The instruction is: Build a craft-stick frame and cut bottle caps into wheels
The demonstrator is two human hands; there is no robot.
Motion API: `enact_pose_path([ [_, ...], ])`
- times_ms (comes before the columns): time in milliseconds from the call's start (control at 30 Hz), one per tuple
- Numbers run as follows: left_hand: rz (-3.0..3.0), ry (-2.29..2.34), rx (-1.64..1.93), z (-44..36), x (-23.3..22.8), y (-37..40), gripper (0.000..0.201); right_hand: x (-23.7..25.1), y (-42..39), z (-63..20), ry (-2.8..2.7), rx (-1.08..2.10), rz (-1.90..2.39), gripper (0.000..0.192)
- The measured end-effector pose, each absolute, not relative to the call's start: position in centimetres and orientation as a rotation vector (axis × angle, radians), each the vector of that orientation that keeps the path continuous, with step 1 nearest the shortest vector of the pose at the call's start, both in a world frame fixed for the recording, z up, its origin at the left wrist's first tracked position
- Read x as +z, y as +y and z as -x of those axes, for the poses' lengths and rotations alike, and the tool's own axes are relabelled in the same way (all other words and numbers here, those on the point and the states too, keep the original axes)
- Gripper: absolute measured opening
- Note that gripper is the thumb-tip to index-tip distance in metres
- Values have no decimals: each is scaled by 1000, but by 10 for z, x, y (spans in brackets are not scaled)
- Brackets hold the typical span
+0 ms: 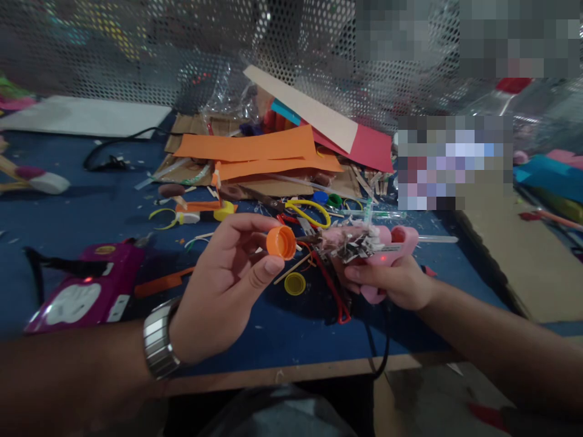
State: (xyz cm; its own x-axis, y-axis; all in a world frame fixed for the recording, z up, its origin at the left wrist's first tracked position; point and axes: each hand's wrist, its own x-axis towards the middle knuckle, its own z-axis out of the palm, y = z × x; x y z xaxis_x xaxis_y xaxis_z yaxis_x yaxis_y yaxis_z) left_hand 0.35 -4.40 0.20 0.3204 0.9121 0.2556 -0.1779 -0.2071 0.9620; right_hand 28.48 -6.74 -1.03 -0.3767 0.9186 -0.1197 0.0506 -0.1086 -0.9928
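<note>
Between the thumb and fingers of my left hand (228,285) is an orange bottle cap (281,243), its hollow side turned partly toward me. My right hand (392,282) grips a pink glue gun (392,243) by its handle. The gun's dark nozzle points left, close beside the cap; I cannot tell whether they touch. Ragged grey and white scraps cling around the gun's front, and a clear glue stick (437,239) sticks out of its back. Below the cap, a yellow cap (295,283) lies on the blue table (255,340).
Scissors with yellow handles (310,212) lie behind my hands, near a blue cap (320,198) and a green cap (334,200). Orange sheets (246,147) rest on cardboard farther back. A purple device (88,285) with a cord stands at left. Cardboard (523,261) lies at right.
</note>
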Motion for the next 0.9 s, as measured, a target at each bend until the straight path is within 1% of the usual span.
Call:
enact_pose_path([
  [200, -1426, 738, 1172, -4, 4, -45, 28, -11, -67, -286, -1457, 1589, 1078, 46],
  [400, -1434, 728, 1161, -5, 6, -46, 27, -12, -68, -285, -1395, 1570, 1146, 40],
  [500, -1448, 734, 1149, -5, 7, -46, 27, -11, -67, -282, -1408, 1552, 1094, 42],
  [900, -1431, 722, 1144, -5, 5, -46, 26, -6, -65, -278, -1459, 1532, 1000, 38],
])
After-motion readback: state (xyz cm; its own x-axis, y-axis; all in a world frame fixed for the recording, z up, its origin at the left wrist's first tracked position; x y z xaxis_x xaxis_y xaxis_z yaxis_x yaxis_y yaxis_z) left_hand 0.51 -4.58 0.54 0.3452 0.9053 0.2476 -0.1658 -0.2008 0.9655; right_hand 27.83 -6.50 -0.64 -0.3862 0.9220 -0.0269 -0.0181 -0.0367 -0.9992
